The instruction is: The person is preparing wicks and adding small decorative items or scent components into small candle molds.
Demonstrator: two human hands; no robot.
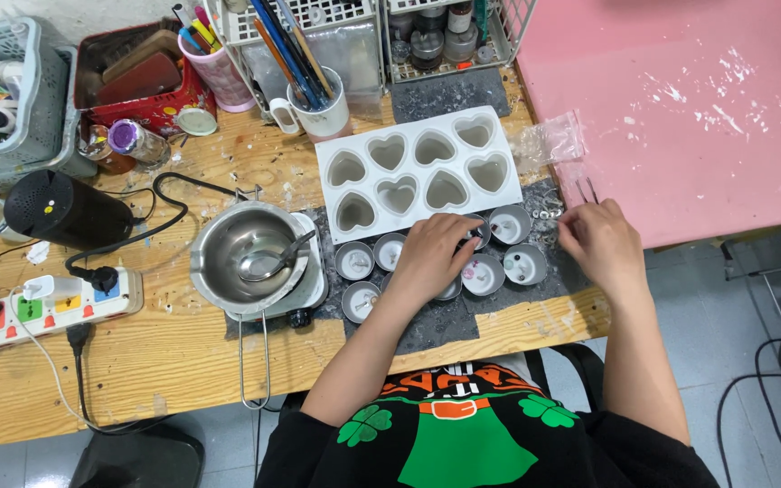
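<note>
Two hands: left hand (434,255) flat on tins (484,274) (open); right hand (600,240) seemingly pinching tweezers (587,191).

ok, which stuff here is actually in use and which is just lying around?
In use:
left hand resting on the small metal cups
right hand holding tweezers
dark mat beneath the cups

Lying about:
white heart mould
melting pot with spoon
power strip
pen cup
plastic bag
pink board
</note>
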